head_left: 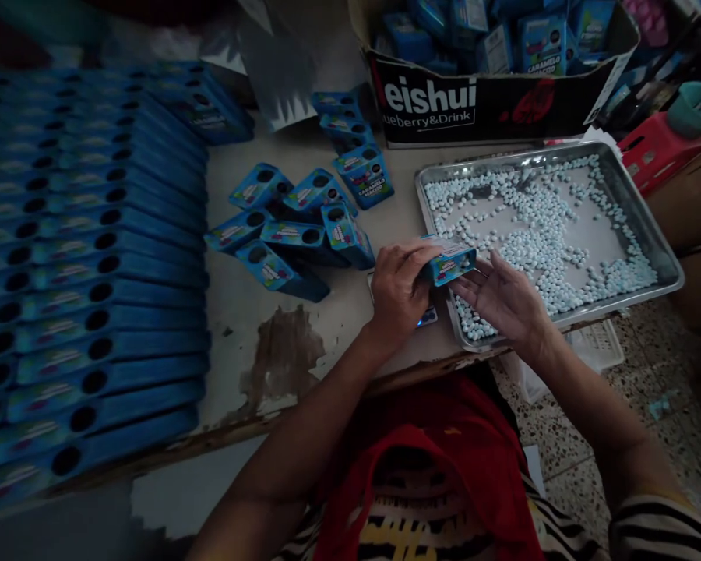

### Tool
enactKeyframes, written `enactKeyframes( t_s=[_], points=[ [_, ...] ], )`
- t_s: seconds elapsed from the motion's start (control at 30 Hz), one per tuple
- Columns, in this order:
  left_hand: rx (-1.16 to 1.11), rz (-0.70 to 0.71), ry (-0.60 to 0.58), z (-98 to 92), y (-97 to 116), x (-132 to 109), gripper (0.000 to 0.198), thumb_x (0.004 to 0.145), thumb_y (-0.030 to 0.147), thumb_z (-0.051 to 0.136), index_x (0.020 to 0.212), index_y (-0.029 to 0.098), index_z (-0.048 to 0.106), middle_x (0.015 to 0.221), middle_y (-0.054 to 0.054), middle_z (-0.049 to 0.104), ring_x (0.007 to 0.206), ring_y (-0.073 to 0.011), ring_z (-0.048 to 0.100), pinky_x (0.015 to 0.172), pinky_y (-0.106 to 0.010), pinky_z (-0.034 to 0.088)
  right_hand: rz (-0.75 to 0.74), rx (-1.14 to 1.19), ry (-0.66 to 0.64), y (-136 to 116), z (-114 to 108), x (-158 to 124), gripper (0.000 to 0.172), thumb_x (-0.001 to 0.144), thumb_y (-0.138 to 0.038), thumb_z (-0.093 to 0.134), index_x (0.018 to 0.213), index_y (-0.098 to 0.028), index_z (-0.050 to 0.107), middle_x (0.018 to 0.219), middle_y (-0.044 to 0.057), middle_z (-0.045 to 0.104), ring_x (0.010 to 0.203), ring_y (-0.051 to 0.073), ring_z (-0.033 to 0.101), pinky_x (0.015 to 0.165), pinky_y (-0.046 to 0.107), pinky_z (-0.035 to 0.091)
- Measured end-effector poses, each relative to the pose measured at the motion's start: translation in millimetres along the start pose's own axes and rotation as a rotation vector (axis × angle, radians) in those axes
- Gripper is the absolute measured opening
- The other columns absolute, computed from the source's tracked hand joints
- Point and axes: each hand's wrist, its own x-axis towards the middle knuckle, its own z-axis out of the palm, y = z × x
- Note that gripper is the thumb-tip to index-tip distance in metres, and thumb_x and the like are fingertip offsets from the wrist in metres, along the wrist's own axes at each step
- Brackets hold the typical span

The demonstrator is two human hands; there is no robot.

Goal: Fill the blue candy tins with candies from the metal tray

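My left hand [398, 287] is closed around a small blue candy box [451, 261], holding it over the near left corner of a metal tray [648, 226]. My right hand [502, 300] lies palm up just right of the box, fingers stretched out and touching or nearly touching its end. The tray holds several pale blue round candies [537, 210] spread across its floor. A loose heap of the same blue boxes [295, 230] lies on the table left of my hands.
Rows of blue boxes [82, 257] stand packed along the table's left side. A black cardboard carton [479, 105] filled with more boxes stands behind the tray. A red stool [654, 148] and a teal bowl [698, 105] are at the far right. The tabletop [251, 327] is worn.
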Motion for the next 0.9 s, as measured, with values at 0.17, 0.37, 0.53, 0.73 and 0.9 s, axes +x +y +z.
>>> enactKeyframes(
  t_s=[0.17,0.37,0.53,0.73,0.9],
  points=[
    [0.039,0.030,0.027,-9.4,6.0,4.9,0.031,0.109,0.029,0.054,0.129,0.030,0.078,0.130,-0.008,0.079,0.129,-0.0290,0.070,0.119,-0.049,0.051,0.036,-0.001,0.015,-6.5,-2.5,3.7,0.029,0.108,-0.047,0.060,0.105,-0.023,0.075,0.111,0.009,0.083,0.112,0.024,0.077,0.111,0.041,0.064],
    [0.082,0.069,-0.012,-13.4,6.2,11.3,0.030,0.109,0.030,0.055,0.122,0.032,0.081,0.129,-0.007,0.080,0.135,-0.0293,0.069,0.123,-0.051,0.049,-0.040,-0.048,-0.059,-1.9,-1.4,1.0,0.030,0.106,-0.052,0.065,0.105,-0.025,0.076,0.113,0.008,0.084,0.110,0.023,0.077,0.106,0.041,0.067],
    [0.033,-0.025,0.005,-6.0,-2.4,4.1,0.030,0.108,0.030,0.055,0.128,0.028,0.077,0.129,-0.008,0.080,0.126,-0.0284,0.072,0.116,-0.046,0.053,-0.077,-0.031,-0.064,-2.1,-2.8,-4.9,0.020,0.102,-0.044,0.072,0.098,-0.025,0.076,0.111,0.006,0.084,0.116,0.023,0.077,0.112,0.042,0.066],
    [-0.048,-0.120,0.082,-10.1,0.4,4.8,0.027,0.108,0.045,0.064,0.123,0.026,0.076,0.120,-0.008,0.081,0.115,-0.0270,0.075,0.106,-0.041,0.058,-0.057,-0.067,-0.035,-8.1,0.2,-6.0,0.018,0.091,-0.012,0.074,0.106,-0.018,0.080,0.115,0.009,0.084,0.115,0.020,0.079,0.117,0.035,0.063],
    [-0.114,-0.346,0.116,-24.4,1.7,-9.6,0.035,0.097,0.049,0.081,0.121,0.024,0.076,0.115,-0.006,0.081,0.109,-0.0259,0.076,0.103,-0.039,0.061,-0.167,-0.267,-0.021,-20.3,10.0,-13.0,0.024,0.091,-0.014,0.079,0.114,-0.022,0.083,0.113,0.007,0.084,0.106,0.019,0.081,0.106,0.037,0.069]
  ],
)
